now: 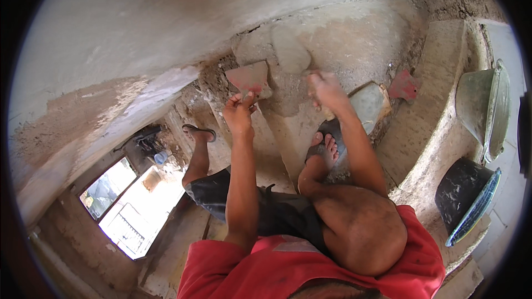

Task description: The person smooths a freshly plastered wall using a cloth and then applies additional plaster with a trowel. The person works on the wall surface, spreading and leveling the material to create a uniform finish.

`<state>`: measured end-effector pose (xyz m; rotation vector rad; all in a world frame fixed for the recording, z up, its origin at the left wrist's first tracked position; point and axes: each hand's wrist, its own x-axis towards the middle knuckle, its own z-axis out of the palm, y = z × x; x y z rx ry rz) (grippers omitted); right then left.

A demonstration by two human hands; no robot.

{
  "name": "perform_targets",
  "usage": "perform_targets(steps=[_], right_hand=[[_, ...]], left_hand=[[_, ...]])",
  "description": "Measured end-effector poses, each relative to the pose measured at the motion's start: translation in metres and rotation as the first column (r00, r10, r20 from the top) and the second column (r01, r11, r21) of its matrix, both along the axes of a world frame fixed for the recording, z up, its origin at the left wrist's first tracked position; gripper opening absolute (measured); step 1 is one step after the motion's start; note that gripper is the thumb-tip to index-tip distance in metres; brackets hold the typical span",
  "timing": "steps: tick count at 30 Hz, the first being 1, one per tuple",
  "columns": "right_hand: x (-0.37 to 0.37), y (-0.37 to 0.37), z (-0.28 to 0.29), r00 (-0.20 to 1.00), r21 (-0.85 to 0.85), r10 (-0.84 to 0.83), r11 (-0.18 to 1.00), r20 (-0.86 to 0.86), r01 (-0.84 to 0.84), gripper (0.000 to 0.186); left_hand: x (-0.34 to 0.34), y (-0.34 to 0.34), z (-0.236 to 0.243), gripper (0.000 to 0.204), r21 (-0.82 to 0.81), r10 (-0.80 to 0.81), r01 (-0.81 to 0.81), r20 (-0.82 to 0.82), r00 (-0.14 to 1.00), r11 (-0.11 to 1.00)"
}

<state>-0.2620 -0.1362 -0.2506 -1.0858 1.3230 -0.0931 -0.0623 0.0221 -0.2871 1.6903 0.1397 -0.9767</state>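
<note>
My left hand (240, 115) pinches the lower edge of a flat grey scraper-like plate (249, 79), roughly trapezoid and smeared with red. My right hand (328, 93), blurred by motion, is closed around a trowel. The butt of a light handle (328, 113) shows below that fist, and a grey, rounded trowel blade (292, 55) is up and to its left, against wet-looking mortar (332, 39) on the step. Whether the blade touches the mortar I cannot tell. A second red-smeared plate (404, 86) lies right of my right hand. Beside my right wrist is a pale flat piece (368, 107).
A grey-green bucket (475, 99) and a black bucket with a blue rim (464, 196) stand at the right. The plastered wall (138, 27) rises at the left and far side. Concrete steps (424, 105) run beneath my feet; a bright window opening (136, 205) lies lower left.
</note>
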Motion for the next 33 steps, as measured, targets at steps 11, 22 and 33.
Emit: perform_targets(steps=[11,22,33], right_hand=[[0.042,0.009,-0.004,0.912,0.263,-0.350,0.920,0.213,0.292,0.040],[-0.003,-0.020,0.011,0.822,-0.401,0.205,0.794,-0.532,-0.457,0.051],[-0.001,-0.037,0.052,0.599,-0.299,0.444,0.577,-0.667,-0.760,0.047]], left_hand=[[-0.009,-0.004,0.003,0.035,0.008,0.022,-0.022,-0.036,0.999,1.000],[-0.003,0.000,0.005,0.032,-0.021,0.035,-0.036,-0.015,0.999,0.999],[-0.002,-0.001,0.002,0.031,-0.030,0.019,-0.020,-0.034,0.999,0.999]])
